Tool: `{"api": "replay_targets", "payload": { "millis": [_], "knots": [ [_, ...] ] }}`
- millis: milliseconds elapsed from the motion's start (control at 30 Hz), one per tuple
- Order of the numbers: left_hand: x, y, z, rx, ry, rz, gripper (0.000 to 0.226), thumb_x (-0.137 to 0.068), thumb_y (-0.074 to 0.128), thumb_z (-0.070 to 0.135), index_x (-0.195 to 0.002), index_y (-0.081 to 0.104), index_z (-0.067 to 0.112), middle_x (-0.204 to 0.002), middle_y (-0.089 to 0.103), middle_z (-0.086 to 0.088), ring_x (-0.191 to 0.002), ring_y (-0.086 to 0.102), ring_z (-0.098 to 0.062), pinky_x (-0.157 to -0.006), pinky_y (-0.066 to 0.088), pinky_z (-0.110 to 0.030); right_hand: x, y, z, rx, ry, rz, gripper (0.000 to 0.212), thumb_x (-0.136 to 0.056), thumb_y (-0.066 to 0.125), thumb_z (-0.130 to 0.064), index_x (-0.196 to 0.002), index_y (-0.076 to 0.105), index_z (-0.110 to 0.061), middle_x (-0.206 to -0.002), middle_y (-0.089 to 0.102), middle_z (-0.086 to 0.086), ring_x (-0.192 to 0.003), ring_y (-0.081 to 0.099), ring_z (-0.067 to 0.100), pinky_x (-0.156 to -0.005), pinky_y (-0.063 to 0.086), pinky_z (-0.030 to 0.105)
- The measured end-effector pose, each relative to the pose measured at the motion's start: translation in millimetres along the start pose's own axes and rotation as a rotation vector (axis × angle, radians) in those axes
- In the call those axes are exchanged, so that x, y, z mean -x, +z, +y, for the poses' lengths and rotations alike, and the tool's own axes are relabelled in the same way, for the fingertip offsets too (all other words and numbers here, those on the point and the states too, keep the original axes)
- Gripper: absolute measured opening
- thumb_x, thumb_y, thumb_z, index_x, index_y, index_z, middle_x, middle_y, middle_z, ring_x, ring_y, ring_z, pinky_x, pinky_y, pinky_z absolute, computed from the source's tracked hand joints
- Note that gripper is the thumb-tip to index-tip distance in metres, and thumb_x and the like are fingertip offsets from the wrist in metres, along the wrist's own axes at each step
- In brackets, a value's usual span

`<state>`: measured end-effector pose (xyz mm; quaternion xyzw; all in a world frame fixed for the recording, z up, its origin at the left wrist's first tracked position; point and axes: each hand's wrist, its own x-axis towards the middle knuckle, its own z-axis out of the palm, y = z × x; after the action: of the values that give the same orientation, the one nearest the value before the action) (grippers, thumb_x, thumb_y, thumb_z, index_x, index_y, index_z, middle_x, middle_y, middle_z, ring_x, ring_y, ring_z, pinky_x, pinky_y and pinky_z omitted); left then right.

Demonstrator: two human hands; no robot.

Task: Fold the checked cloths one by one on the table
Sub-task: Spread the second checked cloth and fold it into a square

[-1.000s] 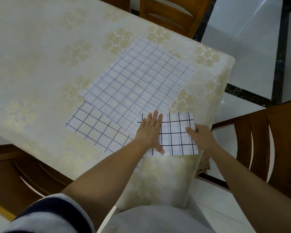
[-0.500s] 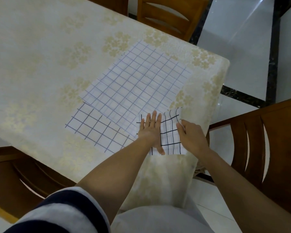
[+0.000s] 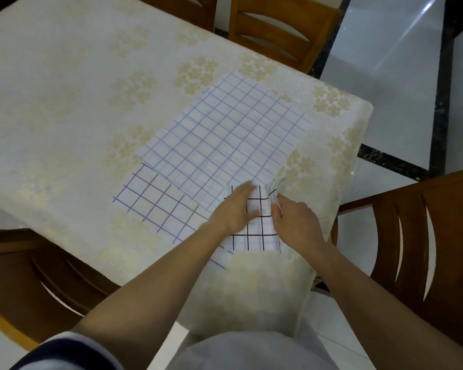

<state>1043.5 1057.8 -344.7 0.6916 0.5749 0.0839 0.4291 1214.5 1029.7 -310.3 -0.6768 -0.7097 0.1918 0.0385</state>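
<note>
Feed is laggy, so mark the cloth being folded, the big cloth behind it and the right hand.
cloth being folded [image 3: 255, 243], head view, lower part.
big cloth [image 3: 225, 134], head view, its middle.
right hand [image 3: 296, 222], head view, back.

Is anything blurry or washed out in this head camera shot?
Head view: the left hand is smeared by motion at its fingers; the small checked cloth has a soft lifted edge; a glare streak crosses the floor tiles; the table is evenly lit.

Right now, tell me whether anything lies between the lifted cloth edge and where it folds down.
Only the left hand, pressing flat on the black-checked cloth; the right hand pinches the lifted edge beside it.
</note>
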Motion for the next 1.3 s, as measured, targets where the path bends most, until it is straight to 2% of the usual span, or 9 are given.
{"api": "replay_targets", "payload": {
  "millis": [100, 267, 333, 500, 667, 800, 967, 1133, 1300],
  "knots": [
    [12.3, -13.7, -11.1, 0.289, -0.088, 0.054, 0.048, -0.104, 0.047, 0.048, -0.14, 0.056, 0.017, -0.14, 0.059, 0.002, -0.128, 0.054, -0.014, -0.108, 0.038, -0.025, -1.0, 5.8, -19.3, 0.047, 0.029, -0.044, 0.042, -0.104, 0.033, -0.033, -0.142, 0.046, -0.02, -0.086, 0.068, 0.011, -0.076, 0.064, 0.031, -0.066, 0.049, 0.035],
    [7.9, -22.5, -14.6, 0.555, -0.177, -0.024, 0.065, -0.091, 0.037, 0.077, -0.107, 0.071, 0.024, -0.112, 0.072, 0.007, -0.103, 0.067, -0.009, -0.097, 0.048, -0.029, -9.1, 18.8, -59.8, 0.162, 0.087, -0.122, 0.056, -0.1, 0.041, -0.021, -0.153, 0.024, -0.015, -0.094, 0.069, 0.009, -0.083, 0.067, 0.03, -0.061, 0.042, 0.032],
    [2.1, -21.0, -15.8, 0.575, -0.188, -0.056, 0.069, -0.09, 0.048, 0.076, -0.092, 0.065, 0.009, -0.093, 0.071, -0.001, -0.087, 0.067, -0.012, -0.086, 0.049, -0.025, -14.5, 24.4, -67.3, 0.121, 0.102, -0.168, 0.053, -0.1, 0.041, -0.023, -0.15, 0.028, -0.01, -0.095, 0.069, 0.009, -0.086, 0.067, 0.029, -0.065, 0.049, 0.034],
    [-10.6, -14.5, -28.8, 0.424, -0.223, 0.133, 0.047, -0.104, 0.051, 0.041, -0.066, 0.04, 0.016, -0.058, 0.038, -0.001, -0.053, 0.036, -0.012, -0.056, 0.033, -0.027, -14.2, 35.8, -52.1, -0.307, -0.015, -0.295, 0.075, -0.099, 0.052, -0.037, -0.157, 0.006, -0.022, -0.082, 0.062, -0.002, -0.075, 0.062, 0.018, -0.064, 0.053, 0.04],
    [-17.7, -7.9, -37.8, 0.247, -0.293, 0.18, 0.047, -0.106, 0.05, 0.033, -0.064, 0.039, 0.015, -0.057, 0.041, 0.0, -0.052, 0.039, -0.012, -0.048, 0.028, -0.024, -11.7, 43.4, -17.1, -0.062, -0.186, -0.013, 0.059, -0.094, 0.064, -0.029, -0.147, 0.043, -0.012, -0.137, 0.052, 0.008, -0.117, 0.057, 0.028, -0.096, 0.049, 0.043],
    [-19.2, -4.6, -39.8, 0.223, -0.303, 0.235, 0.044, -0.104, 0.054, 0.035, -0.067, 0.043, 0.013, -0.061, 0.044, -0.001, -0.057, 0.043, -0.013, -0.048, 0.027, -0.022, -16.9, 48.9, -5.4, 0.024, -0.216, -0.25, 0.078, -0.094, 0.064, -0.035, -0.156, 0.021, -0.015, -0.164, 0.017, 0.004, -0.151, 0.015, 0.023, -0.121, 0.022, 0.036],
    [-20.9, -6.6, -42.9, 0.294, -0.292, 0.351, 0.028, -0.1, 0.06, 0.036, -0.101, 0.067, 0.009, -0.083, 0.068, -0.005, -0.078, 0.062, -0.017, -0.063, 0.044, -0.018, -19.2, 55.3, 0.6, 0.089, -0.214, -0.322, 0.087, -0.092, 0.064, -0.043, -0.158, 0.013, -0.018, -0.166, 0.0, 0.0, -0.153, -0.004, 0.02, -0.124, 0.011, 0.035],
    [-23.1, -5.7, -47.1, 0.304, -0.308, 0.397, 0.029, -0.1, 0.06, 0.038, -0.088, 0.063, 0.012, -0.074, 0.068, -0.007, -0.066, 0.068, -0.023, -0.067, 0.061, -0.042, -18.2, 58.7, -0.8, 0.07, -0.195, -0.318, 0.09, -0.09, 0.067, -0.044, -0.158, 0.014, -0.019, -0.166, -0.002, -0.001, -0.153, -0.006, 0.02, -0.124, 0.01, 0.036],
    [-25.9, -9.0, -46.7, 0.288, -0.336, 0.397, 0.029, -0.099, 0.06, 0.038, -0.083, 0.059, 0.013, -0.071, 0.067, -0.008, -0.06, 0.068, -0.023, -0.062, 0.061, -0.043, -18.2, 59.1, -1.3, 0.085, -0.197, -0.326, 0.091, -0.089, 0.066, -0.046, -0.158, 0.012, -0.019, -0.166, -0.005, -0.001, -0.152, -0.01, 0.021, -0.124, 0.007, 0.037]
  ]
}}
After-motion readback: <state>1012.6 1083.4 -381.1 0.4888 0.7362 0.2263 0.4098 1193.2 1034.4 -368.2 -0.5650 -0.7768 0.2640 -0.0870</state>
